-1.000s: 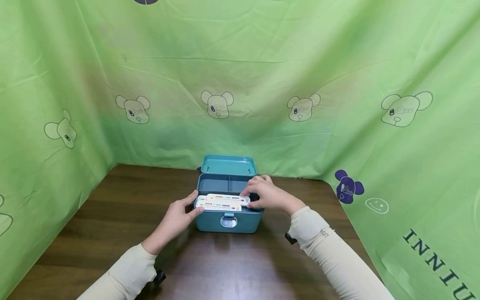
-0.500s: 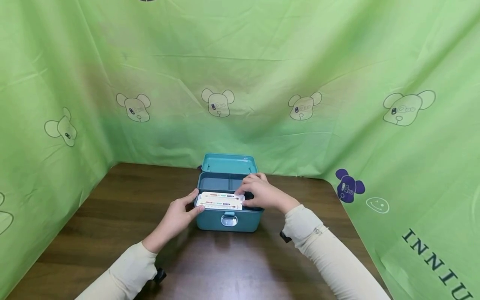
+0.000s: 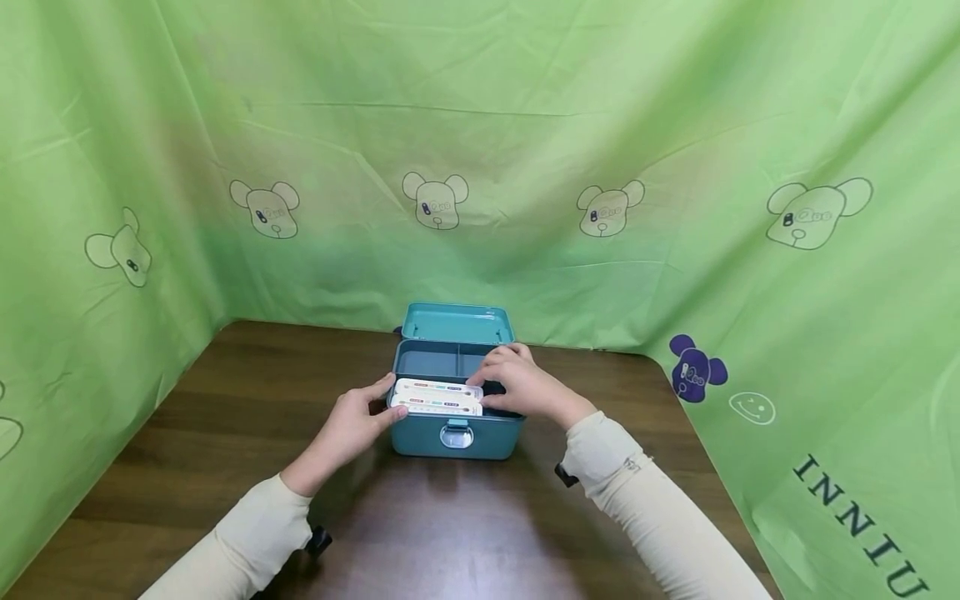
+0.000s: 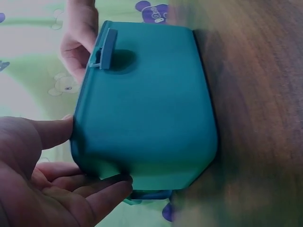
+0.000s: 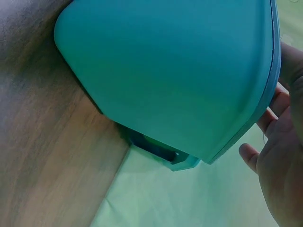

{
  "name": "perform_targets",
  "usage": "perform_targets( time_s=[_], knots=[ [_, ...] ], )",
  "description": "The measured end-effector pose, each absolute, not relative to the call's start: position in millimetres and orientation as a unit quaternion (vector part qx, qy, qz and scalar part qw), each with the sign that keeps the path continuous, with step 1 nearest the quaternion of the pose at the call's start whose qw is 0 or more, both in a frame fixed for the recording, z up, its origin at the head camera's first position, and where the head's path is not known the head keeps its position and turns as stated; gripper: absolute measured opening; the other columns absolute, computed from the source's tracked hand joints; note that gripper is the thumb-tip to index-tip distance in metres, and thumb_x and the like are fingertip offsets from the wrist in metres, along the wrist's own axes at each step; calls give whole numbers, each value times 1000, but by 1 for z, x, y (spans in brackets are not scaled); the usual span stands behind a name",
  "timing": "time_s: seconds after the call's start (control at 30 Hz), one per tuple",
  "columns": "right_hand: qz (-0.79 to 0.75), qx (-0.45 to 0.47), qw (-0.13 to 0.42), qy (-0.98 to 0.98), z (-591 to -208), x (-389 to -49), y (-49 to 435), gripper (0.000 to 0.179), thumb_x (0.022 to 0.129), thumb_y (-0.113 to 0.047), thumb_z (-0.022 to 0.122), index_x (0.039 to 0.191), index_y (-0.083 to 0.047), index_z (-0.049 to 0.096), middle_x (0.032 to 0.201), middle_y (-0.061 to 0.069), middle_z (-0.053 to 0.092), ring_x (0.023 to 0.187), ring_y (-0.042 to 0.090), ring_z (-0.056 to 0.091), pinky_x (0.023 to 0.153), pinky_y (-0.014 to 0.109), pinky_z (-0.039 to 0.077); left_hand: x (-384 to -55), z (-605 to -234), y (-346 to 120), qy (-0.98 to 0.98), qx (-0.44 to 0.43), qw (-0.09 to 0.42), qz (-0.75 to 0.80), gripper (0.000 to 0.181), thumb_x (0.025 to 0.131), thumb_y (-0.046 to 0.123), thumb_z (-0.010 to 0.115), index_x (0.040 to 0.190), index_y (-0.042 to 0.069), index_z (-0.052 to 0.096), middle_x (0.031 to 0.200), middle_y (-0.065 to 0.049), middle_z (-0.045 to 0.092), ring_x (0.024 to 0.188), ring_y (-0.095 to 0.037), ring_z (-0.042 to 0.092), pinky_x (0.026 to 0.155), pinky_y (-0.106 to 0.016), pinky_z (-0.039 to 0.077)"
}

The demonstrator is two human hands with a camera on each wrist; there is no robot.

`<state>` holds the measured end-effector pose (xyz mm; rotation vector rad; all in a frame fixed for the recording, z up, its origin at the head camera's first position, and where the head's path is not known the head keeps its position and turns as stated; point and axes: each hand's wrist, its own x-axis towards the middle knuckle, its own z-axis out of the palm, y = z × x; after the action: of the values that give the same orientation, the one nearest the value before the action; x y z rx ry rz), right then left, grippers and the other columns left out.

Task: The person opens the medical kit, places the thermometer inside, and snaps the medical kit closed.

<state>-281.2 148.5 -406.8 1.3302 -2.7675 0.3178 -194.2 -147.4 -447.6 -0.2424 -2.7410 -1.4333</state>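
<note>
A teal toolbox (image 3: pixel 457 437) with a front latch (image 3: pixel 457 434) stands on the table, lid (image 3: pixel 458 322) raised at the back. Two long white packs (image 3: pixel 437 409) printed with small coloured labels lie side by side in its front part, one behind the other. My left hand (image 3: pixel 358 419) holds the box's front left corner, thumb at the front rim and fingers along the end wall, as the left wrist view shows. Over the right end my right hand (image 3: pixel 521 386) pinches the right end of the rear white pack (image 3: pixel 437 388); some fingertips are hidden inside the box.
A grey divided tray (image 3: pixel 427 359) sits in the back half of the box, behind the packs. The brown wooden table (image 3: pixel 300 367) ends at a green printed curtain (image 3: pixel 525 275) that rises at the back and both sides.
My right hand has shifted left, and the rear white pack has slid left with it, now lining up with the front one. My left hand stays at the box corner.
</note>
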Motion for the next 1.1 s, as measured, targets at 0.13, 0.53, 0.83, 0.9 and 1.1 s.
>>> perform_targets(
  time_s=[0.13, 0.53, 0.83, 0.9, 1.1],
  knots=[
    [118, 434, 38, -892, -409, -280, 151, 27, 92, -24, 78, 119, -21, 77, 118, -5, 72, 122, 21, 56, 109, 55, 30, -196, -446, -148, -882, -67, 20, -466, 69, 93, 27, 78, 150, 2, 50, 147, -17, 57, 124, -30, 64, 97, -44, 58],
    [220, 450, 54, -864, -414, -278, 172, 25, 95, -15, 73, 120, -15, 76, 123, 1, 72, 123, 25, 56, 106, 52, 37, -210, -444, -156, -874, -43, 44, -482, 33, 100, 28, 69, 126, 7, 71, 122, -10, 72, 108, -25, 65, 89, -42, 57],
    [320, 322, 106, -884, -420, -290, 189, 27, 96, -17, 73, 122, -11, 74, 125, 7, 70, 125, 29, 56, 110, 54, 41, -250, -442, -157, -857, -22, 32, -513, 43, 104, 30, 62, 138, 3, 62, 136, -18, 63, 126, -34, 58, 105, -51, 51],
    [349, 285, 114, -885, -423, -293, 191, 27, 97, -17, 71, 123, -11, 73, 126, 9, 69, 126, 30, 55, 110, 55, 42, -260, -444, -156, -851, -11, 23, -525, 46, 105, 31, 61, 141, 3, 59, 140, -18, 60, 129, -35, 56, 106, -52, 50],
    [424, 188, 118, -878, -433, -302, 194, 27, 101, -20, 66, 124, -7, 71, 124, 13, 68, 122, 32, 58, 107, 55, 47, -283, -449, -151, -806, 9, -8, -592, 49, 109, 26, 53, 150, 0, 48, 150, -22, 51, 135, -38, 54, 111, -52, 48]
  ],
)
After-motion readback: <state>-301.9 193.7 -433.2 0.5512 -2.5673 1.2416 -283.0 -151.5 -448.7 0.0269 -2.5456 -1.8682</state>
